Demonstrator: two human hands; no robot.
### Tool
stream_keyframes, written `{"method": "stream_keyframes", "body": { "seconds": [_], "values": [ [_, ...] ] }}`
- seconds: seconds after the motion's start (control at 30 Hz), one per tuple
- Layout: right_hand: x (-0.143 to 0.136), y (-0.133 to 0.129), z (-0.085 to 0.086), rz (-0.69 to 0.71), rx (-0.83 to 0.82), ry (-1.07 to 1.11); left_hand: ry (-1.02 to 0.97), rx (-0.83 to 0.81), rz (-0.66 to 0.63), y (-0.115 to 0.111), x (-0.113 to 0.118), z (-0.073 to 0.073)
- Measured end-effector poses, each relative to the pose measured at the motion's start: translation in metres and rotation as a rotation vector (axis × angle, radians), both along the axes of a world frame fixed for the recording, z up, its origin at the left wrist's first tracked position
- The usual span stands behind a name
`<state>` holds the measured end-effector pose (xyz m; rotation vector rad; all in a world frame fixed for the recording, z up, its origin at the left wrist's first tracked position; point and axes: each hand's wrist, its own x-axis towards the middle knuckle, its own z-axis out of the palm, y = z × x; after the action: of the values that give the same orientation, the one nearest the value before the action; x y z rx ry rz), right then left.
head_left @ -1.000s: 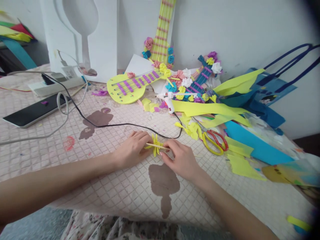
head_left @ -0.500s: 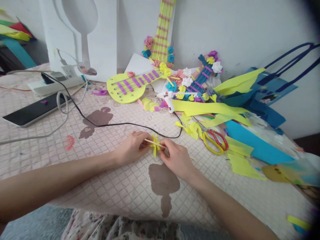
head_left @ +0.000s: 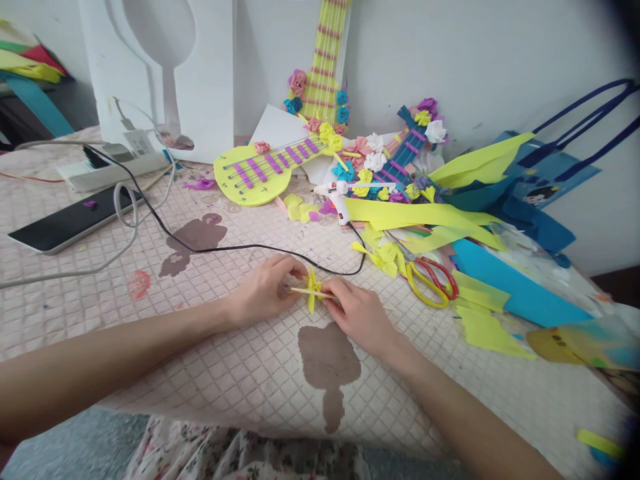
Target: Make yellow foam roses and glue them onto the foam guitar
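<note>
Between my hands is a thin pale wooden stick [head_left: 303,291], lying across a small yellow crepe-paper flower [head_left: 312,301] with pointed petals. My right hand [head_left: 359,313] pinches the stick where it meets the flower, thumb and forefinger closed. On the other side, my left hand [head_left: 267,288] has curled fingers at the stick's left end; its fingertips are partly hidden. Beyond them a black cord runs from a white hot glue gun [head_left: 340,200], which rests on the table. Scissors [head_left: 433,283] with red and yellow handles lie to the right.
Paper guitars [head_left: 265,170] with flowers lean and lie at the back. Yellow paper strips [head_left: 415,217] and blue paper [head_left: 520,283] cover the right side. At left are a dark flat device [head_left: 70,223], a power strip [head_left: 107,167] and loose cables. The quilted tablecloth [head_left: 240,380] has brown patches.
The stick has tilted to lie flatter and shifted slightly down. My left fingers have loosened and drawn back a little from the flower, while my right fingers have closed nearer to it.
</note>
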<state>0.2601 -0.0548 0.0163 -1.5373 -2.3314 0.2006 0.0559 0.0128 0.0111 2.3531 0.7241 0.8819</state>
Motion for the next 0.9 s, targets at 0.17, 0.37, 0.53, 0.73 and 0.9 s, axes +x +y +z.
{"method": "stream_keyframes", "body": {
  "seconds": [0.17,0.37,0.53,0.73,0.9],
  "values": [
    [-0.001,0.000,0.000,-0.004,0.000,-0.006,0.049,0.266,-0.078,-0.009,0.001,0.010],
    [-0.002,-0.001,0.002,0.002,0.046,-0.019,0.169,0.396,-0.130,-0.012,0.003,0.007],
    [-0.002,-0.005,0.006,-0.006,0.069,-0.023,0.169,0.373,-0.132,-0.009,0.001,0.004],
    [0.004,-0.011,0.009,-0.027,0.112,-0.080,0.151,0.372,-0.162,-0.010,-0.001,0.004],
    [0.004,-0.016,0.007,0.009,0.096,-0.127,0.177,0.408,-0.171,-0.010,0.001,0.003]
  ]
}}
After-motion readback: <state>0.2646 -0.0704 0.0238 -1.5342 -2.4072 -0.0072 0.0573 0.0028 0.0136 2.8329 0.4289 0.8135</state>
